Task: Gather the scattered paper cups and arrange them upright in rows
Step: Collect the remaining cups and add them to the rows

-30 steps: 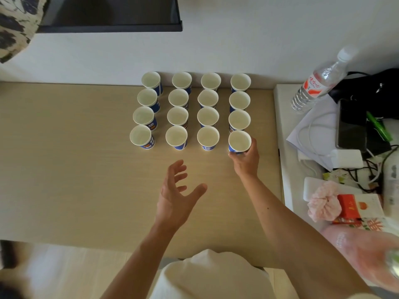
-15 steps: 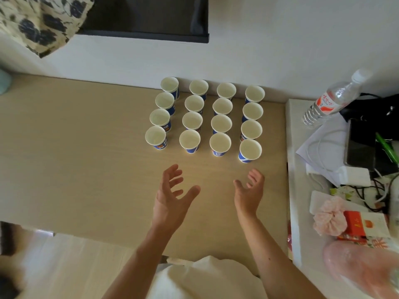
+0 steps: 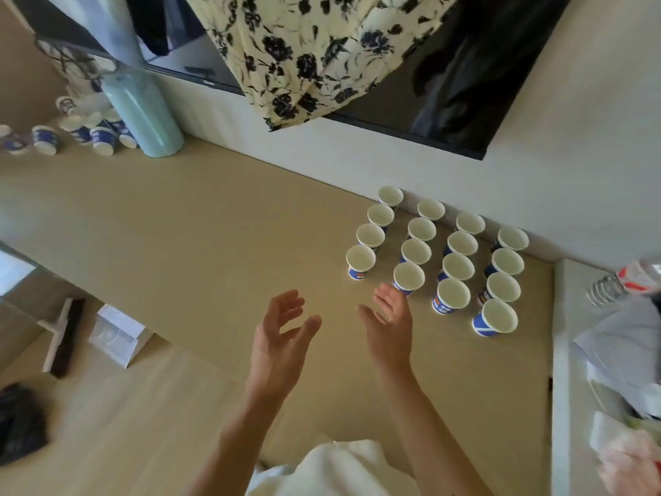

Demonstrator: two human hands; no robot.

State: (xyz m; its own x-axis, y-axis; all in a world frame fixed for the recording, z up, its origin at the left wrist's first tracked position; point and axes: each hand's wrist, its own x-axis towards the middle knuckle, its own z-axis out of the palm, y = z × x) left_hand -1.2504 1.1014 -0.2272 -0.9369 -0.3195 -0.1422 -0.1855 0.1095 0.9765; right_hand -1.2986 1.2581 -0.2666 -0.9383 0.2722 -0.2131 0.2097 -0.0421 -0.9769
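Sixteen paper cups [image 3: 458, 266], blue outside and white inside, stand upright in four rows of four on the right half of the beige worktop [image 3: 214, 238], and the far row is close against the white wall. The rows run at a slant across the view, with the corner cup [image 3: 495, 318] nearest the worktop's right edge. A second cluster of cups [image 3: 89, 132] sits well apart at the far left end. It is too blurred to tell which way up each one stands.

Both hands hover over the worktop in front of the rows, holding nothing. The right grip [image 3: 390, 323] is spread, palm turned inward, with its fingertips just before the front cup of the second row [image 3: 409, 279]. Whether they touch it cannot be told. The left grip [image 3: 279, 338] is beside it, also spread, with its fingers loosely curved and its thumb held apart.

A pale teal bottle [image 3: 143, 112] stands next to the far cluster. A floral cloth [image 3: 322, 48] hangs over a dark screen [image 3: 447, 94] on the wall. To the right a white side table [image 3: 561, 352] holds papers [image 3: 622, 338] and a clear water bottle [image 3: 636, 277]. A brush [image 3: 60, 338] lies on the floor at the left.
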